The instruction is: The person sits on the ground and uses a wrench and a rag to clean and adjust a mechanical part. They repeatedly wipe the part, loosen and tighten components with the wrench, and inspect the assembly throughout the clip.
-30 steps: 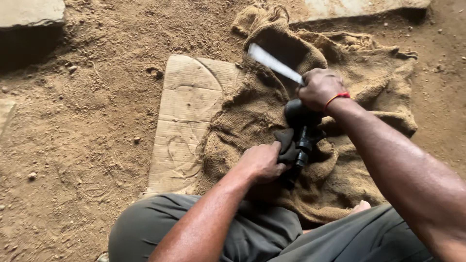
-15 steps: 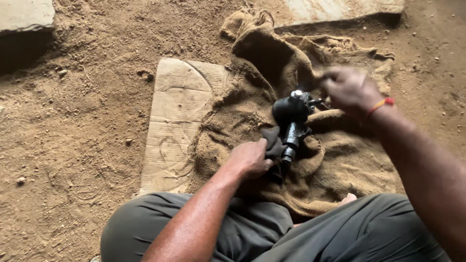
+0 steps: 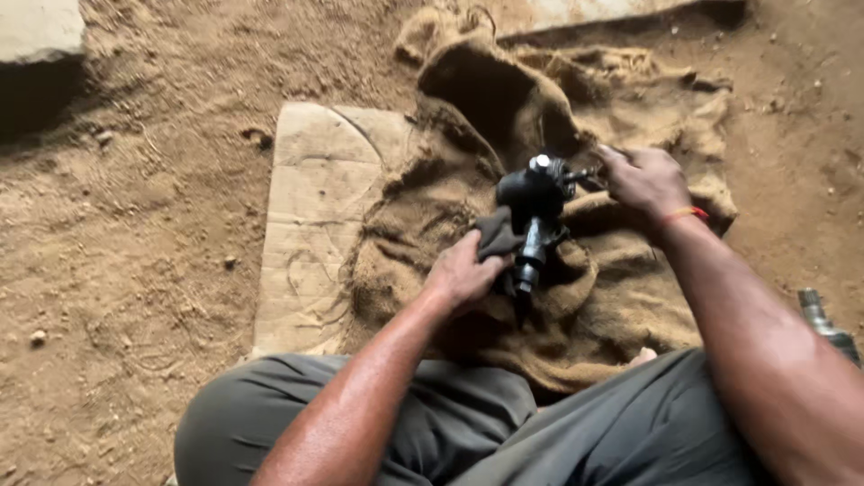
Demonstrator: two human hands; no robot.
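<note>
A black metal part [image 3: 533, 193] with a round head and a thin shaft stands on a brown burlap sack [image 3: 423, 216] in front of my knees. My left hand [image 3: 461, 274] grips its lower shaft through a dark cloth [image 3: 495, 236]. My right hand [image 3: 648, 180], with a red band at the wrist, reaches in from the right, its fingertips pinched on a small stub at the side of the part's head. The shaft's lower end is hidden behind my left hand.
The sack lies partly over a pale wooden board [image 3: 310, 207] on the dirt floor. A grey stone block [image 3: 36, 27] sits at the top left and a slab [image 3: 576, 13] at the top. A small metal cylinder [image 3: 823, 319] lies by my right arm.
My right hand held a flat pale blade above the part a second ago; the blade is now out of sight. That hand has moved to the right side of the part's head.
</note>
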